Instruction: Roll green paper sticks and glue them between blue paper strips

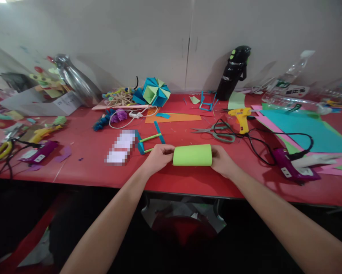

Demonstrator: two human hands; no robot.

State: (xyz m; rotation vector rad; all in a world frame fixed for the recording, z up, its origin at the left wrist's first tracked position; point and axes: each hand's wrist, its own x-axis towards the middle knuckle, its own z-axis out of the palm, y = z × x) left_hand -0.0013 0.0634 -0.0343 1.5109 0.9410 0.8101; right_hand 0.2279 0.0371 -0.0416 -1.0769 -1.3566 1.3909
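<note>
Bright overhead light floods the red tabletop (82, 152) and the pale wall (131, 34), throwing soft shadows behind the black bottle (233, 74), while the space below sinks into darkness and wide-angle distortion bends the frame's edges.

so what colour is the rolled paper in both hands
Light green rolled paper, seen best in the head view.
</note>
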